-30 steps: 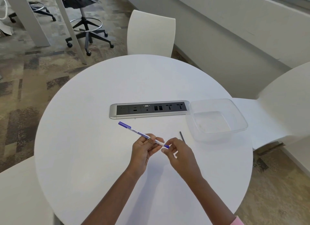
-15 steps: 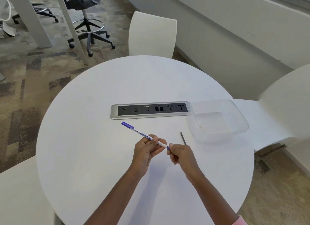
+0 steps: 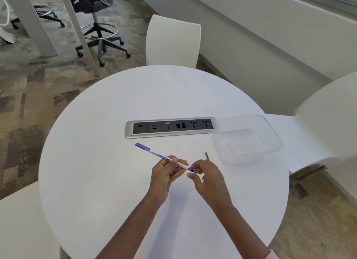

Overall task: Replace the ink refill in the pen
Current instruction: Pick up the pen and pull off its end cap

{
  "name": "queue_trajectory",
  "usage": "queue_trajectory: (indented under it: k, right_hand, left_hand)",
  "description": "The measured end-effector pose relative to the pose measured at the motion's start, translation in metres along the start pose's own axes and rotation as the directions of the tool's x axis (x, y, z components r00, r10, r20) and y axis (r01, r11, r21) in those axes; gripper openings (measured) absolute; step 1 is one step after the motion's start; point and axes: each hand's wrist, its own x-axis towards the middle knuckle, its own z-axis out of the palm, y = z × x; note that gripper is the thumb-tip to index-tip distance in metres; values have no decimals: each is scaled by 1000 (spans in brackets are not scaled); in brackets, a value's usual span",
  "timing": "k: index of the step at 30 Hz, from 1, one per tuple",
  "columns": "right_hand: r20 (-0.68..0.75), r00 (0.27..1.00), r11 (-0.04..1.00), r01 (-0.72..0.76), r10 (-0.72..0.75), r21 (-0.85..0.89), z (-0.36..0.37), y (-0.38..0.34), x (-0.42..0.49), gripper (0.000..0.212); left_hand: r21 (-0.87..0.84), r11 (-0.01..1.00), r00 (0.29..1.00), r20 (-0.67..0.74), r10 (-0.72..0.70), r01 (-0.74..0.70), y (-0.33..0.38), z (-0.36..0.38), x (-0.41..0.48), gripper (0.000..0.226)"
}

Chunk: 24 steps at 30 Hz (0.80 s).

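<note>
L hand grips pen mid-barrel; R hand pinches its blue end. Thin dark rod lies btwn hands & clear tub; socket strip beyond.

A single head-worn camera is looking forward and steeply down, sitting close above the round white table, with floor and chairs framing it.
</note>
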Motion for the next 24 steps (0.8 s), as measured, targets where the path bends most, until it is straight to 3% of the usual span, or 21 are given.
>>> queue_trajectory:
  k: [4,8,11,14,17,20,21,22,24]
  right_hand:
    - [-47,990,979,126,-135,-159,-2,-2,-1,4]
    - [-51,979,966,184,-196,-180,-2,-3,-2,6]
    - [-8,994,986,110,-112,-126,0,-2,-1,14]
    - [115,989,988,-111,98,111,0,-5,0,27]
    - [296,920,832,-367,258,416,-3,-9,4,40]
    - [566,744,410,-668,355,621,-8,-9,7,43]
    - [615,707,319,-707,350,631,-9,-9,7,44]
    - [626,697,303,-716,349,628,-9,-7,6,45]
    - [547,746,445,-666,380,599,-6,-6,5,48]
  left_hand:
    - [-16,1000,1000,-1,-4,3,0,2,-2,14]
    - [-32,999,1000,21,1,-1,2,3,-2,14]
    - [-17,1000,999,34,6,-5,3,3,-2,15]
    - [-1,1000,999,42,11,-11,3,2,-2,16]
    - [4,1000,999,50,10,-11,3,1,-3,16]
    - [14,1000,998,57,10,-11,1,1,-5,15]
    - [14,1000,998,57,11,-11,0,2,-6,15]
    - [11,1000,999,53,11,-12,0,2,-6,15]
    - [-1,1000,999,38,11,-11,0,4,-6,14]
